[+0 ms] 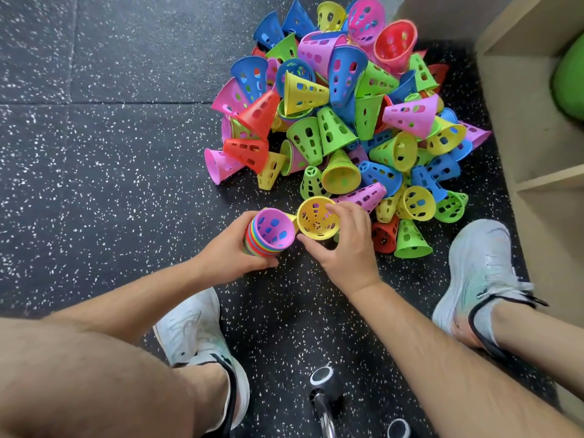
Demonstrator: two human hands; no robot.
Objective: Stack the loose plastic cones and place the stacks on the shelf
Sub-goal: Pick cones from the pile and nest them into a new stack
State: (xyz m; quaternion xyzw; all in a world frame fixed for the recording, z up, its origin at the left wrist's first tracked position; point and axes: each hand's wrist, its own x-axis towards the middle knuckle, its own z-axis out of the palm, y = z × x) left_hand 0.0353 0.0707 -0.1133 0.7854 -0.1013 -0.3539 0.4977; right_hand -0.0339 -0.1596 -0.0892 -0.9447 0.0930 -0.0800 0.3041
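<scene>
The pile [347, 121] is a loose heap of thin plastic cones in pink, blue, green, yellow and red. Each is a tapered shell pierced with oblong holes and ending in a narrow flared rim, and they lie tilted every way. Left of the pile spreads the floor [94, 153], black rubber matting flecked with white and crossed by straight seams.

Well below the pile on its left side stands the left shoe [196, 330], white with a smooth, slightly creased upper and a black collar. Just below the pile's near edge, the left hand [234, 248] curls its fingers and thumb round a stack [271, 232] of nested cones. The stack's rims show as thin red, blue, green and orange bands, and its innermost cone is pink, mouth open toward the camera. Close beside it, the right hand [344, 248] pinches a single yellow cone [317, 221], with the thumb under the near rim and the fingers hooked over the far rim. Whether the yellow rim touches the pink one cannot be told.

Far below the pile, at the bottom edge, lies a shiny metal bar [322, 384] with round ends. The right shoe [480, 270], white mesh, stands just below the pile's right side. Right of the pile rises the shelf [521, 90], made of flat pale boards that form open compartments, with a rounded green thing [568, 80] in the upper one.
</scene>
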